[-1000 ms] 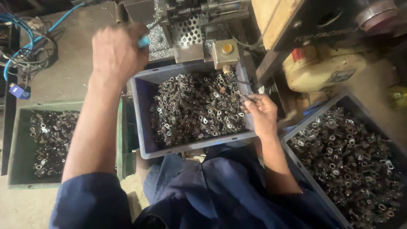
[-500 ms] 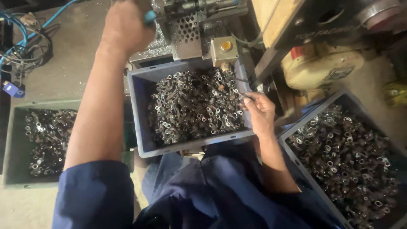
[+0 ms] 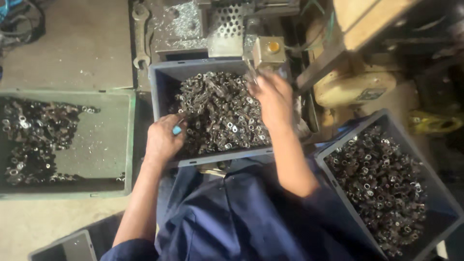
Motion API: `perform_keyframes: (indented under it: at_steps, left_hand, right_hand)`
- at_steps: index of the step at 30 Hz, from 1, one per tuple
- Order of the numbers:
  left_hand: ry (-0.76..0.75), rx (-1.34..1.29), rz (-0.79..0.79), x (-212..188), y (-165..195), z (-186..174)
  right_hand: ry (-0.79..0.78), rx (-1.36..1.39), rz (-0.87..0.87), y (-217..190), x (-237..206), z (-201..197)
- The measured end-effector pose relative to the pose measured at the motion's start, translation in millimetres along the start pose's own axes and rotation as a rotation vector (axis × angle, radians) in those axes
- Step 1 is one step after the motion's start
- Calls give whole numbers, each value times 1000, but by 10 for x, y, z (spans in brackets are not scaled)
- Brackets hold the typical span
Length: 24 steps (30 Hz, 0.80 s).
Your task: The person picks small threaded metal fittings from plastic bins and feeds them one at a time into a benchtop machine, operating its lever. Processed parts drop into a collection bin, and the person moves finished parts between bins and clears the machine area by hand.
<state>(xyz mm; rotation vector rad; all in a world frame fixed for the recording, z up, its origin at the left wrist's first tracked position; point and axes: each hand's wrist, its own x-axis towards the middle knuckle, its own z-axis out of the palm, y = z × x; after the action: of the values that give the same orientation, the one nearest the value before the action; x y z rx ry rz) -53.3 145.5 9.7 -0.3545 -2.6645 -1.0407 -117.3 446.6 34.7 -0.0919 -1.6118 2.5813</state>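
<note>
Between two other bins, both hands dig in the middle bin (image 3: pixel 164 79) of metal rings (image 3: pixel 217 111): left hand (image 3: pixel 164 140) curled near, right hand (image 3: pixel 273 96) farther back, grip unclear.

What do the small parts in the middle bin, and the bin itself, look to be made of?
The small ring-shaped parts look like bare metal, probably steel: grey, with bright glints on their rims. The middle bin looks like moulded plastic: matte blue-grey, thick smooth walls, slotted lip. The left hand rests at its edge with a small blue object; the right hand reaches over the pile.
</note>
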Motion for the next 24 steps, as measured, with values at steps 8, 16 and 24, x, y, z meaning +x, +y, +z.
perform_keyframes:
  at_steps: [8,16,24]
  left_hand:
    - [45,17,-46,41,89,-37]
    - [55,-7,-43,49,57,-42]
    - [40,4,-54,70,69,-64]
  right_hand:
    - [134,137,-56,280,1390,908]
    - [172,235,-78,441,1937,1046]
    - [-50,-172,-130,134,1518,841]
